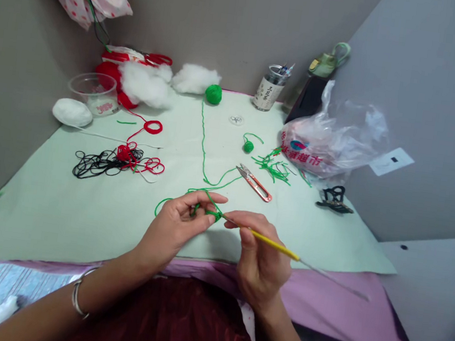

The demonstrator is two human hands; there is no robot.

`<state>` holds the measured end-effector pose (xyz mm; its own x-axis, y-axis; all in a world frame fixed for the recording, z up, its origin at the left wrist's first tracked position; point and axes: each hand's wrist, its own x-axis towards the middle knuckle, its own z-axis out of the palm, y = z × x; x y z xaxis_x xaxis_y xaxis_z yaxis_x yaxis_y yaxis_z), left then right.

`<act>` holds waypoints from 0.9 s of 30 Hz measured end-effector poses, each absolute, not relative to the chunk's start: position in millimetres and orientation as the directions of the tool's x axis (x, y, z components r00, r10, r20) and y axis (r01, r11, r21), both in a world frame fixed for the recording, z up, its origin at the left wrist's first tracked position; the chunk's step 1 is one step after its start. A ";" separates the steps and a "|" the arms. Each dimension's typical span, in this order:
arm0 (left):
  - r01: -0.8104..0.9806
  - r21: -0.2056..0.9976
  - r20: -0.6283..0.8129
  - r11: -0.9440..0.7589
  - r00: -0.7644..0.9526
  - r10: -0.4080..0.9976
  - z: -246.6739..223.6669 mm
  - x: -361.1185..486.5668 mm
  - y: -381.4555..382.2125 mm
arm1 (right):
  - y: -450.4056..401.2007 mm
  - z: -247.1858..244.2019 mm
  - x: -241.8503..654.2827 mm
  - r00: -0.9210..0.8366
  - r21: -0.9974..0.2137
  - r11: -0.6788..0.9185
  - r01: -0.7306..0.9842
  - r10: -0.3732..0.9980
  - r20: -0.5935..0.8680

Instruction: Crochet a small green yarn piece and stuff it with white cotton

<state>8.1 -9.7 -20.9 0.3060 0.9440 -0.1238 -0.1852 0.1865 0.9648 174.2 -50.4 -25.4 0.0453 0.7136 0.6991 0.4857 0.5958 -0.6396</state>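
My left hand (181, 220) pinches a small piece of green crochet work (216, 214) between thumb and fingers, with green yarn (208, 192) running over the index finger. In my right hand (262, 253) is a crochet hook (276, 244) with a yellow grip and metal ends. Its tip meets the green piece close to my left fingertips; the exact stitch is too small to make out. From my left hand the yarn trails across the table to a green yarn ball (213, 94) at the back. Orange-handled thread snips (254, 183) lie just beyond my hands.
Green yarn scraps (276, 168) and a small green ball (248, 147) lie to the right, before a plastic bag (315, 143). Black yarn (100, 164), red yarn (153, 126), a clear cup (95, 94) and white stuffing (146, 84) occupy the left. A pen holder (270, 89) stands behind.
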 end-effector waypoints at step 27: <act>-0.386 0.839 -0.227 0.384 0.393 0.891 -10.9 15.5 -10.8 | -43.4 -28.4 164.0 0.220 -0.838 0.507 0.200 0.811 0.543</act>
